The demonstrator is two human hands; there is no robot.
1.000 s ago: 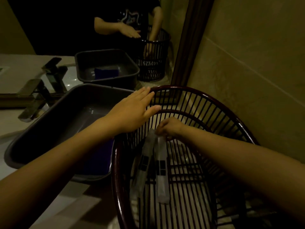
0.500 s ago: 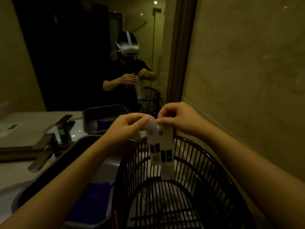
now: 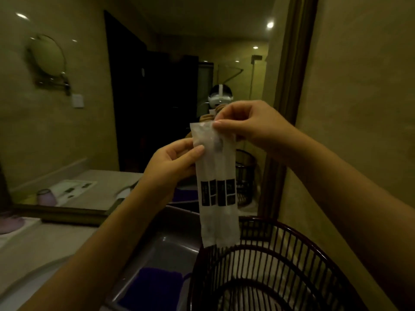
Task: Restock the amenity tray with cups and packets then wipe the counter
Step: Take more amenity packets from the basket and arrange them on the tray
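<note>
Two long white packets (image 3: 216,187) with black label blocks hang upright side by side above the dark wire basket (image 3: 269,265). My right hand (image 3: 247,126) pinches their top edge. My left hand (image 3: 175,160) pinches the left packet a little lower, thumb on its front. A dark grey tray (image 3: 161,248) sits left of the basket with a purple cloth (image 3: 155,286) lying in it.
A large mirror (image 3: 134,86) runs behind the beige counter (image 3: 33,250) and reflects a person wearing a headset. A purple cup (image 3: 10,223) stands at the far left on the counter. A tiled wall (image 3: 359,108) closes the right side.
Both hands have lifted the packets out of the basket and higher in front of the mirror. The view has tilted upward.
</note>
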